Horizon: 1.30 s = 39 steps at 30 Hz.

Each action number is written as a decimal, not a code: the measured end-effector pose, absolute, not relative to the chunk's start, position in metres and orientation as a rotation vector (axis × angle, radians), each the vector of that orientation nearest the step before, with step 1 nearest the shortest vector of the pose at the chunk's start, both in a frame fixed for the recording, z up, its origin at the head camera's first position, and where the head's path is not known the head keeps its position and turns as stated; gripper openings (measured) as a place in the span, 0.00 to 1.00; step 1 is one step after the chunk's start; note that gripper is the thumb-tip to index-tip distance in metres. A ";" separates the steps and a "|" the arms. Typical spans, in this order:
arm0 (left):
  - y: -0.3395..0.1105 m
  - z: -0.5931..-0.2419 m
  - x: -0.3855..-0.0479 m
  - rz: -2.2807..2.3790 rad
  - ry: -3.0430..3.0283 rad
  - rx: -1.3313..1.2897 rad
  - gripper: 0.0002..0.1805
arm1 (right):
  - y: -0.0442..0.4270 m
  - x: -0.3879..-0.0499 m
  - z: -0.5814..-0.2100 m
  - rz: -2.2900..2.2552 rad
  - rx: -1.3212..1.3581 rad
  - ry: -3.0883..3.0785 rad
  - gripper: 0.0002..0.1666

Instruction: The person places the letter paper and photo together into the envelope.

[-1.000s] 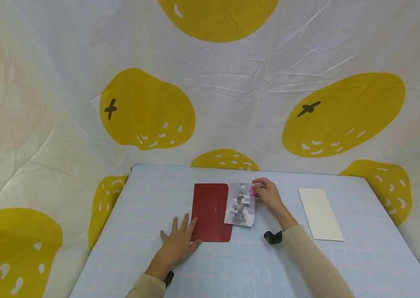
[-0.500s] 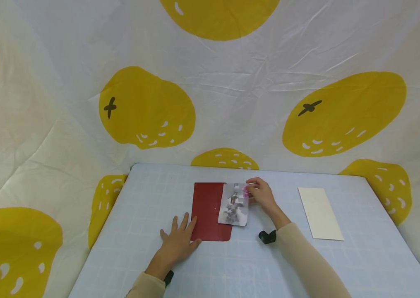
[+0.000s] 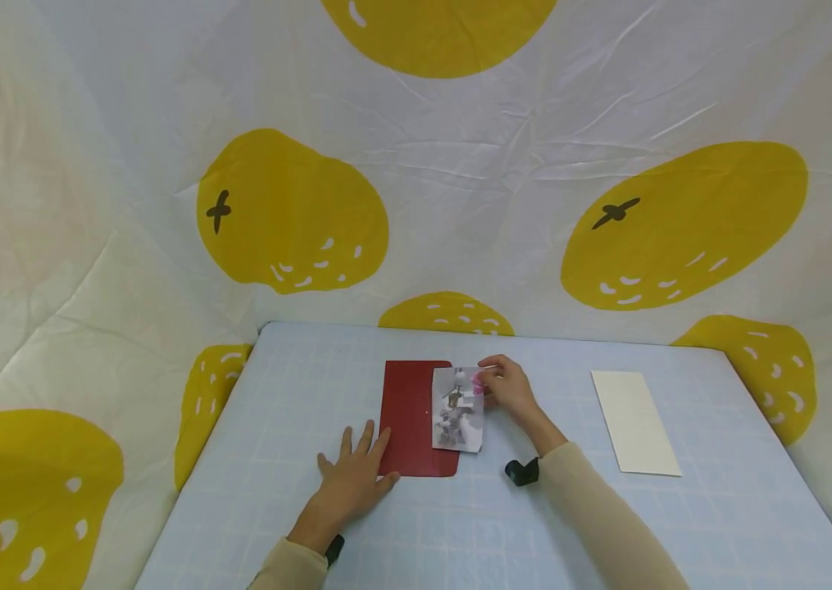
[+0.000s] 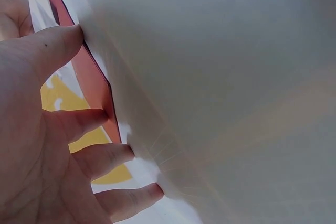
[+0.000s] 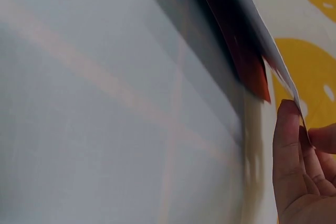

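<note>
A red notebook-like cover (image 3: 406, 418) with rounded right corners lies flat on the table. My left hand (image 3: 353, 483) rests at its lower left edge with the fingers spread and straight. In the left wrist view the thumb and index fingertip (image 4: 100, 116) touch that red edge. My right hand (image 3: 510, 388) pinches the upper right edge of a picture card (image 3: 457, 414) with a greyish print and a pink patch beside the fingers. The card overlaps the right part of the red cover. In the right wrist view the card (image 5: 273, 51) appears tilted and raised above the cover.
A cream-white rectangular card (image 3: 635, 424) lies to the right, beyond my right forearm. The table (image 3: 290, 369) has a pale blue checked cover. Behind it hangs a white cloth (image 3: 460, 205) with yellow fruit prints. Black straps sit at both wrists.
My right hand has moved left with the picture card, which now covers more of the red cover's right side. My left hand and the cream-white card have stayed put.
</note>
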<state>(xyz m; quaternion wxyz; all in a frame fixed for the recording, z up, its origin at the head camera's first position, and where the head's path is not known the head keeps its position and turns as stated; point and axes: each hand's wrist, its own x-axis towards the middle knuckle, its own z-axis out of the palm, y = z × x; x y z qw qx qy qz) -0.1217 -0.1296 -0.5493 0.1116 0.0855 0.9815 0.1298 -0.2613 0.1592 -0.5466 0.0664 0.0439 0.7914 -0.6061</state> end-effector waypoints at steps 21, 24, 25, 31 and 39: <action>-0.129 -0.552 -0.123 0.384 2.875 0.223 0.44 | 0.154 -0.263 -0.553 -1.810 0.169 2.388 0.13; -0.130 -0.552 -0.122 0.381 2.872 0.222 0.44 | 0.152 -0.264 -0.553 -1.824 0.161 2.384 0.12; -0.130 -0.552 -0.122 0.380 2.872 0.223 0.44 | 0.151 -0.264 -0.554 -1.828 0.164 2.380 0.12; -0.129 -0.550 -0.122 0.385 2.871 0.221 0.44 | 0.145 -0.266 -0.553 -1.807 0.191 2.385 0.12; -0.129 -0.548 -0.122 0.364 2.877 0.231 0.43 | 0.136 -0.267 -0.552 -1.799 0.162 2.409 0.12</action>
